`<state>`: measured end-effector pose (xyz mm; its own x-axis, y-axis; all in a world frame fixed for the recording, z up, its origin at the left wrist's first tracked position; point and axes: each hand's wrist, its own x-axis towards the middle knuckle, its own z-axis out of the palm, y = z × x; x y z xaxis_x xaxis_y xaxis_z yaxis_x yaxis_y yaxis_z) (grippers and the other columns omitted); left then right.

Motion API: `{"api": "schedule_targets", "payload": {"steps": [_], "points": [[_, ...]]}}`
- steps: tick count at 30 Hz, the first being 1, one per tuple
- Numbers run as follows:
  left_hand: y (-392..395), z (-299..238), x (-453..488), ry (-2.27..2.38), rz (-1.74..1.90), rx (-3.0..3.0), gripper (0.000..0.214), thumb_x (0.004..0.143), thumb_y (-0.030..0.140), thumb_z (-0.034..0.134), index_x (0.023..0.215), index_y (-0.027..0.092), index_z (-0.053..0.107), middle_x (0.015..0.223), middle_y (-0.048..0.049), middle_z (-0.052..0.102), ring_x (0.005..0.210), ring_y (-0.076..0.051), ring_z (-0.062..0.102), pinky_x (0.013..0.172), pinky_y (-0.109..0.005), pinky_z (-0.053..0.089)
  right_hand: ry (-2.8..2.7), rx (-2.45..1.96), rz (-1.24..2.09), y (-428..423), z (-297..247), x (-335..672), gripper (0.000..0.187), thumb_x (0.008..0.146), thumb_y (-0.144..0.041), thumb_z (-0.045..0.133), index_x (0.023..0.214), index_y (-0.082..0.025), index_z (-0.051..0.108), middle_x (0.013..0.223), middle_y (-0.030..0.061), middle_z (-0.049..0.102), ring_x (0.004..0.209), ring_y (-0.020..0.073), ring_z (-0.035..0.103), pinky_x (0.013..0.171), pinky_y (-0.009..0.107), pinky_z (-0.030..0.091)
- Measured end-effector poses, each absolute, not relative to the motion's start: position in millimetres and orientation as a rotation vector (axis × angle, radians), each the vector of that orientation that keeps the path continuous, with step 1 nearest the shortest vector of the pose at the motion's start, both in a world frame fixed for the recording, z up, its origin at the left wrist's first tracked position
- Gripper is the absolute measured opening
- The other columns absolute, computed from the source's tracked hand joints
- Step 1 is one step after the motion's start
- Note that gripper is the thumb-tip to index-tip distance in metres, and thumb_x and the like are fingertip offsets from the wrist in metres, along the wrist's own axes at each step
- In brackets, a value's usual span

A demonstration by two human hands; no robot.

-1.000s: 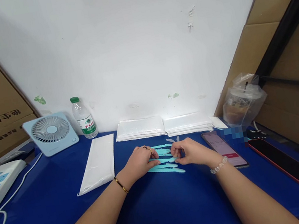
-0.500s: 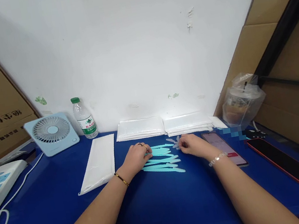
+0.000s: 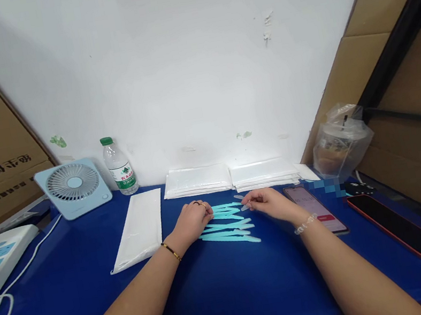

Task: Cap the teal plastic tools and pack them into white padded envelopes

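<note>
Several turquoise eyebrow razors lie side by side on the blue table, their blade ends to the right. My left hand rests over the left ends of the upper razors, its fingers curled and closed on one of them; the handle end is hidden. At the upper razors' right ends is my right hand, thumb and fingers pinching a small clear plastic blade cap. Another clear cap lies just beyond it on the table.
Stacks of white packets stand along the wall, and a white packet lies left. A fan and water bottle are at the back left. To the right are a phone, an orange-edged phone and a bagged drink cup.
My right hand has moved slightly left, from the small group of clear caps to the razors' blade ends, with a cap now in its fingers. My left hand has barely moved.
</note>
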<state>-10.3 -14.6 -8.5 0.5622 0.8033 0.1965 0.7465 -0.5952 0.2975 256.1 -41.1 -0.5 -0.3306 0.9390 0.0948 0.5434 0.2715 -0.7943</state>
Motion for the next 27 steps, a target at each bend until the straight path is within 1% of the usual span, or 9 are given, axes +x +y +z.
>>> {"api": "schedule_targets", "payload": {"steps": [4,10,13,16,17,19,21,23,27], "points": [[-14.3,-7.1,-10.3,1.304,0.465,2.617,0.009,0.084,0.025,0.053,0.084,0.020,0.060,0.084,-0.0012,0.063,0.086,-0.018,0.057,0.074,-0.028,0.039,-1.974,-1.302,0.882,-39.8,-5.4,250.4,0.020,0.082,-0.028,0.055,0.095,-0.016,0.064,0.079,0.0038,0.067,0.075,0.0161,0.063,0.069,0.029,0.049],[-16.5,-4.3,-8.9,1.293,0.525,2.578,0.009,0.084,0.025,0.053,0.083,0.020,0.060,0.085,-0.0013,0.063,0.085,-0.017,0.058,0.073,-0.028,0.041,-1.966,-1.204,0.833,-41.7,-4.2,242.5,0.020,0.080,-0.028,0.058,0.096,-0.017,0.063,0.085,0.0044,0.068,0.077,0.0153,0.063,0.072,0.029,0.051],[-21.3,-2.5,-7.9,1.205,0.576,2.483,0.014,0.085,0.030,0.051,0.083,0.020,0.060,0.085,-0.0012,0.064,0.080,-0.016,0.058,0.068,-0.025,0.042,-1.947,-1.144,0.903,-45.8,-1.0,239.6,0.020,0.078,-0.028,0.061,0.094,-0.017,0.063,0.084,0.0045,0.067,0.077,0.0149,0.063,0.072,0.028,0.051],[-25.4,-1.4,-8.2,1.100,0.475,2.395,0.017,0.084,0.034,0.050,0.082,0.020,0.061,0.082,-0.0006,0.064,0.071,-0.014,0.058,0.062,-0.023,0.042,-2.008,-1.155,1.021,-47.8,2.4,241.8,0.020,0.076,-0.028,0.063,0.092,-0.016,0.063,0.081,0.0039,0.067,0.075,0.0152,0.063,0.069,0.028,0.051],[-25.8,-1.3,-8.7,1.091,0.446,2.390,0.017,0.083,0.035,0.052,0.083,0.020,0.061,0.082,-0.0005,0.064,0.071,-0.014,0.058,0.061,-0.023,0.042,-2.032,-1.190,0.997,-47.2,3.4,244.4,0.020,0.076,-0.028,0.063,0.092,-0.017,0.064,0.081,0.0037,0.067,0.075,0.0154,0.063,0.069,0.028,0.051],[-24.8,-1.5,-10.3,1.122,0.443,2.435,0.017,0.081,0.035,0.055,0.087,0.021,0.063,0.085,-0.0008,0.064,0.075,-0.015,0.059,0.063,-0.023,0.042,-2.061,-1.304,0.800,-44.5,4.5,251.7,0.016,0.078,-0.025,0.059,0.092,-0.018,0.065,0.081,0.0032,0.067,0.074,0.0155,0.061,0.069,0.028,0.049],[-22.3,-2.0,-12.2,1.185,0.478,2.535,0.017,0.081,0.033,0.055,0.091,0.022,0.064,0.090,-0.0017,0.063,0.084,-0.017,0.058,0.070,-0.025,0.042,-2.076,-1.419,0.522,-40.5,4.0,259.9,0.013,0.079,-0.019,0.054,0.086,-0.018,0.066,0.082,0.0031,0.065,0.073,0.0153,0.059,0.069,0.029,0.046],[-19.6,-2.4,-13.7,1.241,0.476,2.621,0.016,0.082,0.030,0.055,0.092,0.024,0.065,0.094,-0.0023,0.064,0.090,-0.019,0.057,0.075,-0.028,0.041,-2.121,-1.483,0.359,-36.7,1.3,265.9,0.015,0.078,-0.014,0.052,0.082,-0.018,0.066,0.082,0.0035,0.063,0.072,0.0151,0.057,0.069,0.028,0.045],[-17.3,-2.5,-13.8,1.296,0.431,2.678,0.013,0.080,0.030,0.058,0.088,0.025,0.067,0.094,-0.0017,0.065,0.092,-0.021,0.055,0.078,-0.030,0.039,-2.220,-1.492,0.361,-31.4,-7.5,266.0,0.013,0.076,-0.017,0.057,0.085,-0.019,0.066,0.086,0.0040,0.061,0.074,0.0150,0.057,0.069,0.027,0.043]]}}
